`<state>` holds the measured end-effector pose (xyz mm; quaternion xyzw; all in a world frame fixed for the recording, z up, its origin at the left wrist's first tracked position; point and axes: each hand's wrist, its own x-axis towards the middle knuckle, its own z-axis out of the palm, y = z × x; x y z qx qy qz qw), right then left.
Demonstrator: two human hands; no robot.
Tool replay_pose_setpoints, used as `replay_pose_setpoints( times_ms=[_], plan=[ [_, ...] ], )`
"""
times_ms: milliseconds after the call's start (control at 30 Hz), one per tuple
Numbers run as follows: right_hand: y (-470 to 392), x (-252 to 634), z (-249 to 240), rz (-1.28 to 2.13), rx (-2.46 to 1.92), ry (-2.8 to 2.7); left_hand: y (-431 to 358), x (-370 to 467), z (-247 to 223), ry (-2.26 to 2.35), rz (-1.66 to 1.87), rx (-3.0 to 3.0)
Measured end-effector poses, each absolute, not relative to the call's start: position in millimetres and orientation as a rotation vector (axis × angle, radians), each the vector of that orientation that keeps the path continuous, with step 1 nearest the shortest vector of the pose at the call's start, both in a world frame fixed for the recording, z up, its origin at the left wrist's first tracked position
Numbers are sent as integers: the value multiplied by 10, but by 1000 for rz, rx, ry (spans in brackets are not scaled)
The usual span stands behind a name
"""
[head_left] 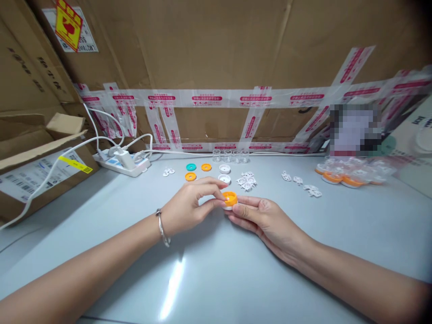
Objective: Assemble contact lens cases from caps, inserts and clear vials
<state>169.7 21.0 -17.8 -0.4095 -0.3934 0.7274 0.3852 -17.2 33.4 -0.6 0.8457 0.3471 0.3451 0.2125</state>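
Observation:
Above the middle of the table, both hands meet at a round plastic part (pixel 231 199) with an orange ring on top and a white base. My right hand (pixel 266 218) grips it from the right, thumb on the near side and fingers beneath. From the left, my left hand (pixel 192 200) pinches the rim, thumb outside and a fingertip over the edge; whether a small piece is between those fingertips is hidden. Just behind lie white rings (pixel 224 179), orange rings (pixel 191 177) and a teal ring (pixel 191 167). A pile of white flat cut-out pieces (pixel 247 181) is close by.
Clear little cups (pixel 227 156) line the back. Small white discs (pixel 168 172) lie left; more white pieces (pixel 312 191) and bagged orange-and-white parts (pixel 353 181) lie right. A power strip (pixel 126 164) with cables and an open cardboard box (pixel 43 166) occupy the left; a large carton (pixel 216 49) stands behind.

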Motion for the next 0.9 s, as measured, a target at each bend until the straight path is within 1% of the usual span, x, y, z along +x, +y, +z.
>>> replay_pose_setpoints(
  times_ms=[167, 400, 567, 733, 900],
  plan=[
    [203, 1675, -210, 1826, -1069, -1063, 296, -174, 76, 876, 800, 2459],
    [193, 1658, -217, 1790, -1095, -1111, 266, -168, 98, 950, 757, 2435],
    [199, 1660, -212, 1814, -1083, -1149, 311, -205, 97, 835, 685, 2423],
    [193, 1669, -196, 1892, -1033, -1131, 384, -243, 78, 770, 709, 2302],
    [163, 1685, -140, 1938, -1033, -1003, 416, -232, 26, 840, 737, 2232]
  ],
)
